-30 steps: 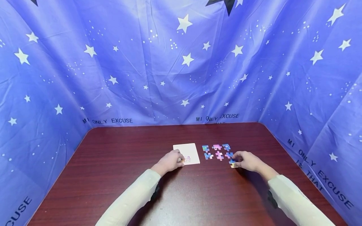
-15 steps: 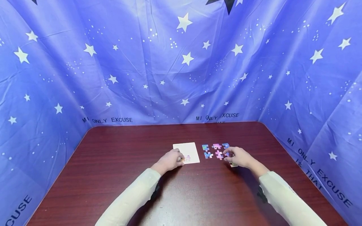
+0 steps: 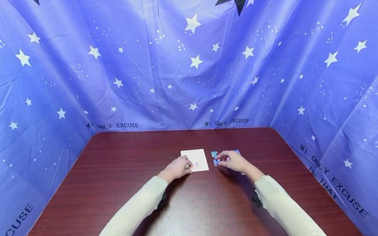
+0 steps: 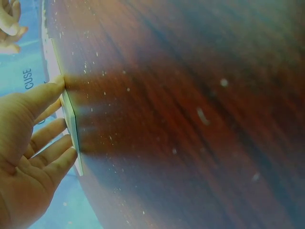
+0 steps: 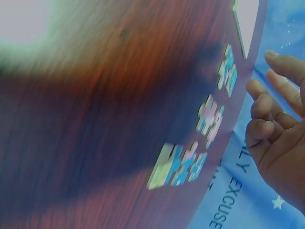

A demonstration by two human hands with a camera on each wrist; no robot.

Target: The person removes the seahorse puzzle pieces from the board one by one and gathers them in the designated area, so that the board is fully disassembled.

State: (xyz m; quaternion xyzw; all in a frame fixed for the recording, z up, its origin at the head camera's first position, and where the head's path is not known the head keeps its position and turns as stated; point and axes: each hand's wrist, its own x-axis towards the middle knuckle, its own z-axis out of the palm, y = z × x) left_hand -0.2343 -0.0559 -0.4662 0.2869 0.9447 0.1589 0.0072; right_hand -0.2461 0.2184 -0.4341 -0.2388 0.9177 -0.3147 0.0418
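Observation:
My left hand (image 3: pixel 176 168) grips the near left corner of a square white board (image 3: pixel 197 156), and its thumb and fingertips lie along the board's edge (image 4: pixel 71 121) in the left wrist view. A pink puzzle piece (image 3: pixel 196 165) lies on the board beside those fingers. Over the loose pieces hovers my right hand (image 3: pixel 235 160), thumb and index apart close to a blue-green puzzle piece (image 3: pixel 214 153) and a blue puzzle piece (image 3: pixel 216 163). The right wrist view shows nothing in that hand, and pink puzzle pieces (image 5: pixel 208 114) and a yellow-and-blue puzzle piece (image 5: pixel 163 169) on the table.
The dark red wooden table (image 3: pixel 124 154) reaches back to a blue curtain (image 3: pixel 177 82) printed with stars, which surrounds it on three sides. Another blue piece (image 3: pixel 237 151) shows behind the right hand, which hides several others in the head view.
My right hand has moved left, from the yellow-and-blue piece at the right across the rows to the blue pieces nearest the board. The left hand and the board have stayed put.

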